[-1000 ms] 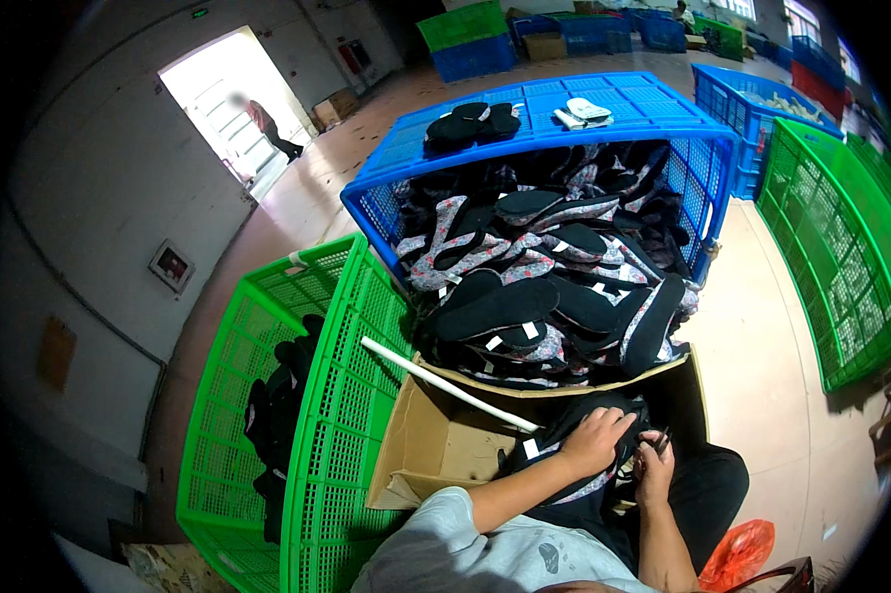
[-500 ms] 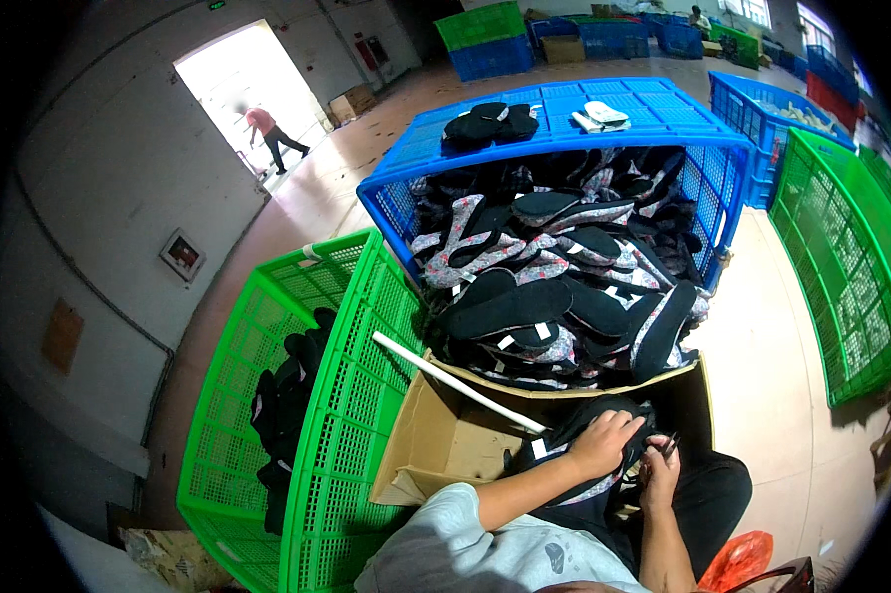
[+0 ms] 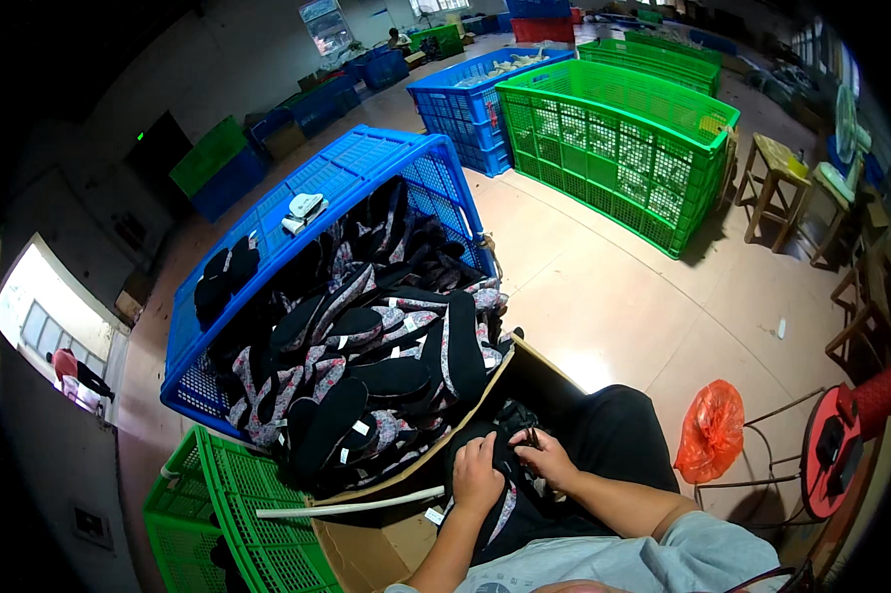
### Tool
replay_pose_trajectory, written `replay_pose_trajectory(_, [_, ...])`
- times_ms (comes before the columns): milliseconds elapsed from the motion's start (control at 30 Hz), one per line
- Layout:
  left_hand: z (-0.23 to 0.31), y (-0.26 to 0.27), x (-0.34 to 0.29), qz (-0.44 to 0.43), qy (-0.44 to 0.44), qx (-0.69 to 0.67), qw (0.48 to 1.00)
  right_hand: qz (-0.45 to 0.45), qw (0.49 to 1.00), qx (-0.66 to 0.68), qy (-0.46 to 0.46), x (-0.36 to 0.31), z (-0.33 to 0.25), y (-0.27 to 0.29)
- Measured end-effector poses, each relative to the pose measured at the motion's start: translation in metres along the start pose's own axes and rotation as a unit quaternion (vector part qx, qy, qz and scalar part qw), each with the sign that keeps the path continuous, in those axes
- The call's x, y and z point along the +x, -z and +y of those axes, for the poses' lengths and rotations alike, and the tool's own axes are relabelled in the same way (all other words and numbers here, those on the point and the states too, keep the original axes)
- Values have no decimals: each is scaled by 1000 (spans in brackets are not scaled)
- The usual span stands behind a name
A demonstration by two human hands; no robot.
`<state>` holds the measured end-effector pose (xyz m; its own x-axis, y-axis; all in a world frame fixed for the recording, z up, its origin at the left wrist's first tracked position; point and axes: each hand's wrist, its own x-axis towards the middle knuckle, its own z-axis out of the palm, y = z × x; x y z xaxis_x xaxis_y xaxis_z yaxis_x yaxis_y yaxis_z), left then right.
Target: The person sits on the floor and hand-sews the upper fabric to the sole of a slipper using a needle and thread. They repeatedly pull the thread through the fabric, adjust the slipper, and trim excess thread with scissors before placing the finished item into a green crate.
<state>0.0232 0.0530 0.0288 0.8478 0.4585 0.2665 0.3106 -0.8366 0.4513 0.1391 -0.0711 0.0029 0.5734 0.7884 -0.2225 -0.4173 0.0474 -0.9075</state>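
Observation:
A black slipper [image 3: 503,466] with a floral-patterned edge lies over my lap, at the rim of an open cardboard box [image 3: 398,546]. My left hand [image 3: 477,476] presses on it, fingers bent over the black fabric. Closed in a pinch at the slipper's right side, my right hand [image 3: 547,460] holds a small dark tool that looks like thread snips [image 3: 532,436]. The tool's tip is too small to make out. Just beyond the box, many similar slippers [image 3: 391,376] with black soles and floral linings spill from a blue crate [image 3: 317,170] lying on its side.
A white tube [image 3: 361,506] slants across the box beside a green crate [image 3: 253,494]. Black slippers and a pale folded item [image 3: 305,206] rest on the blue crate. To the right are a red plastic bag [image 3: 712,430], a round red stool [image 3: 831,450] and a large green crate [image 3: 613,148].
My view has swung to the right, so the crates appear farther left and the stools show. Both hands stay on the slipper, the left fingers now bent closer beside the right hand.

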Motion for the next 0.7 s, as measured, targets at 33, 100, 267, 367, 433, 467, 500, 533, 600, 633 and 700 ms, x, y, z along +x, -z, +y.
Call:
replay_pose_trajectory(33, [-1,1,0,1,-1,0,1000,0,1000,6,-2,0,2,0])
replay_pose_trajectory(100, [0,2,-1,-1,-1,-3,1000,-2,1000,18,-6,2,8,1])
replay_pose_trajectory(267, [-1,2,-2,-7,-2,-1,1000,21,1000,20,-11,5,11,0])
replay_pose_trajectory(367, [1,2,-1,-10,-4,-2,1000,42,998,51,-15,5,10,-2])
replay_pose_trajectory(433, [2,1,1,-17,-5,-10,1000,55,996,74,-19,5,8,-2])
replay_pose_trajectory(467, [3,1,1,-20,-5,-13,1000,61,995,81,-21,6,7,-1])
replay_pose_trajectory(500, [3,0,1,-20,-8,-14,1000,68,994,88,-23,6,6,0])
replay_pose_trajectory(533, [3,-1,2,-19,-11,-14,1000,69,990,109,-59,5,3,1])
replay_pose_trajectory(600, [2,-3,1,-20,-13,-13,1000,80,987,122,-73,6,3,1])
replay_pose_trajectory(633, [3,-4,2,-21,-13,-11,1000,86,985,128,-79,7,3,2])
replay_pose_trajectory(700, [3,-5,3,-19,-16,-8,1000,86,984,134,-75,9,5,3])
